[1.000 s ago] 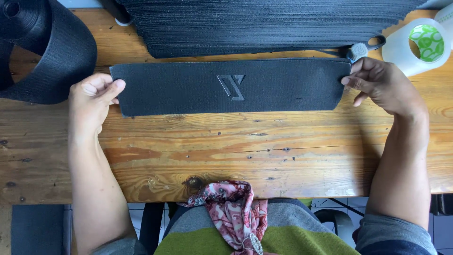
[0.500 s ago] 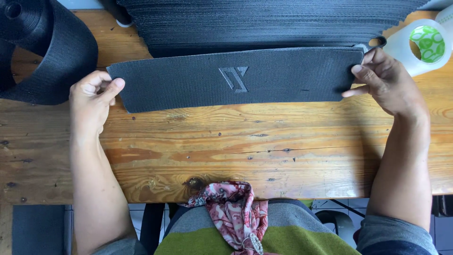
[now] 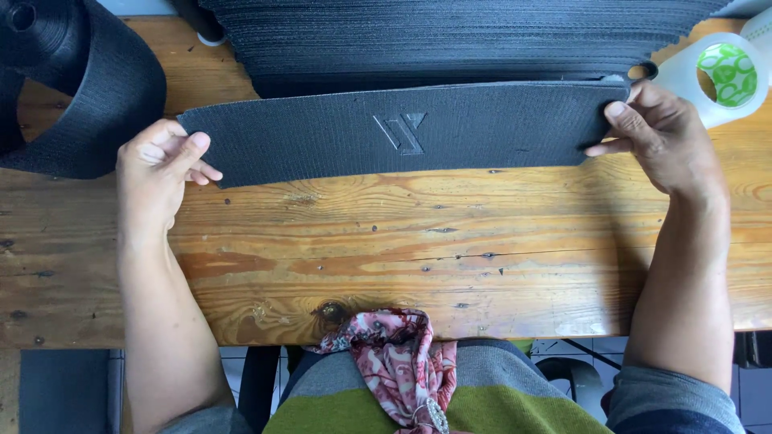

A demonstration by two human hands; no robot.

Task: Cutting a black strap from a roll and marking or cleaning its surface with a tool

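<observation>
The left hand (image 3: 157, 173) closes its grip on the left end of a dark webbing strip (image 3: 402, 133), thumb on top. The right hand (image 3: 659, 137) pinches the right end the same way. The strip lies between them in the upper middle of the frame, long axis left to right, its far edge against the stack of strips (image 3: 450, 40) on the wooden bench (image 3: 402, 241).

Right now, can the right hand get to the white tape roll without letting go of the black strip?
Probably not. The right hand grips the black strip end; the white tape roll sits close beside it, unobstructed, but taking it needs those fingers.
</observation>
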